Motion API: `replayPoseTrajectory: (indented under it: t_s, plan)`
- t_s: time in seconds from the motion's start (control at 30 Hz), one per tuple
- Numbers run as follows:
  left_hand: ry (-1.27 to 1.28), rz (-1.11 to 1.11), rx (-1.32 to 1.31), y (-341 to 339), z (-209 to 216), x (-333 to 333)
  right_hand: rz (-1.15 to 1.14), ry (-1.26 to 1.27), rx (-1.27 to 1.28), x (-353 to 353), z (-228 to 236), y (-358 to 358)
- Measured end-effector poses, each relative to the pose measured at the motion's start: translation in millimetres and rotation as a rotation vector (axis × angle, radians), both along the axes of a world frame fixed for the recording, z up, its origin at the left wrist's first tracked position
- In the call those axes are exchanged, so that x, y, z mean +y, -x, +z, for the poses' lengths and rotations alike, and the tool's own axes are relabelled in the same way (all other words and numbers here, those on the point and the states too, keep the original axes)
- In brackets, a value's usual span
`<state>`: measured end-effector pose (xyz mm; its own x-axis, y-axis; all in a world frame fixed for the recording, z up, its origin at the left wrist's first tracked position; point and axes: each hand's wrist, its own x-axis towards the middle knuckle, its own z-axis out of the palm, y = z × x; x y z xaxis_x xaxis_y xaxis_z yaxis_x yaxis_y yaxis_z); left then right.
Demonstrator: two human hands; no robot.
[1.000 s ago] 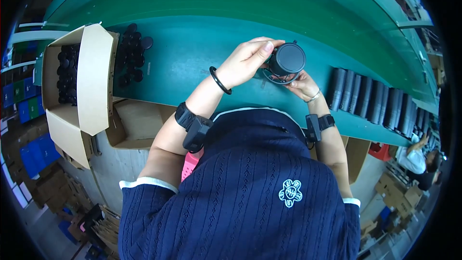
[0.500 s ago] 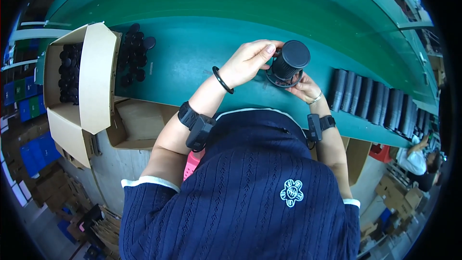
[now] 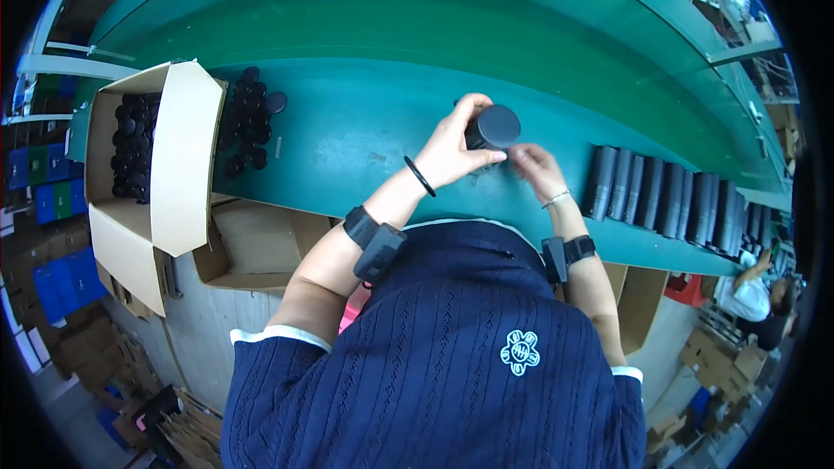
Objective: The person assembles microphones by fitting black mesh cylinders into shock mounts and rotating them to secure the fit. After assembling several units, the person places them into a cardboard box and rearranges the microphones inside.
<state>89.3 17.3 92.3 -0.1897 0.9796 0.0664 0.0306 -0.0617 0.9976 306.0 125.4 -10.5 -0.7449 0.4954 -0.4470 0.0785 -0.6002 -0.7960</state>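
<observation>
My left hand [image 3: 456, 146] is wrapped round a black cylinder [image 3: 499, 128] with a flat round top, the thumb on its near side and the fingers on its far side. The cylinder's lower part is mostly hidden by the hand and the top. Just to its right is my right hand [image 3: 539, 172], its blurred fingertips by the cylinder's near right edge. Motion smears those fingers, and whether they touch it is unclear. Both hands are over the green worktable [image 3: 347, 148].
Several black round pieces [image 3: 252, 117] lie at the table's left, beside an open cardboard box [image 3: 184, 156] holding more. Long black ribbed stacks [image 3: 647, 191] line the right side. Below the table's edge sits another open carton [image 3: 256, 243]. A co-worker [image 3: 749, 295] is at far right.
The cylinder has moved left and nearer. My left hand has wrapped round it, while my right hand has come out from under its wider lower ring, which no longer shows.
</observation>
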Motion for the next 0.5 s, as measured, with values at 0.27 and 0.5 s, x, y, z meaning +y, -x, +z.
replayPoseTrajectory:
  t_s: [0.27, 0.5]
  plan:
    - [-0.126, -0.049, 0.393, -11.1, -57.3, -7.3, -0.039, -0.312, 0.058, -12.9, 64.4, 43.9]
    - [-0.087, -0.089, 0.337, -11.5, -72.4, -8.6, -0.089, -0.312, 0.073, -16.5, 50.1, 48.0]
